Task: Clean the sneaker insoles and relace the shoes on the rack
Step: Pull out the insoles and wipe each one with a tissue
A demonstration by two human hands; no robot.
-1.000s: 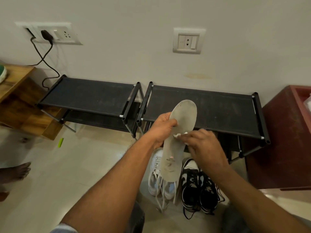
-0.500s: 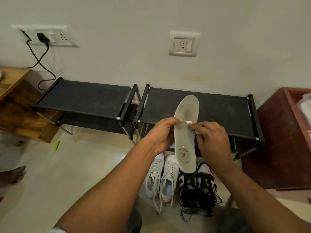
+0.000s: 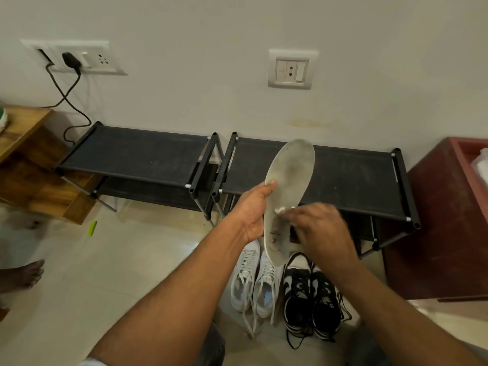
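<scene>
1. Step in hand, by the look of it: wiping. One pale insole (image 3: 289,186) held up in front of the right unit of the rack (image 3: 343,178), toe end high, heel end low, just above the shoes on the floor.
2. Left hand (image 3: 250,212) wrapped round the insole's left edge, thumb tip on its face.
3. Right hand (image 3: 319,228) pinching a small white wad (image 3: 280,210) against the insole's middle. Motion-blurred, so finger detail unclear.
4. Cleaning, judged unfinished: grey soiling across the forefoot, dark marks near the heel. No other insoles in view, so cannot tell their state.
5. Relacing, judged not done: white sneakers (image 3: 253,281) with laces trailing loose, black-and-white sneakers (image 3: 311,294) with slack lace ends. Both pairs side by side on the floor in front of the rack, not on it.
6. Count: insoles in view, one. Wads, one. Sneakers, four, in two pairs. Rack units, two, side by side against the wall. Socket plates (image 3: 290,70) above, two.
</scene>
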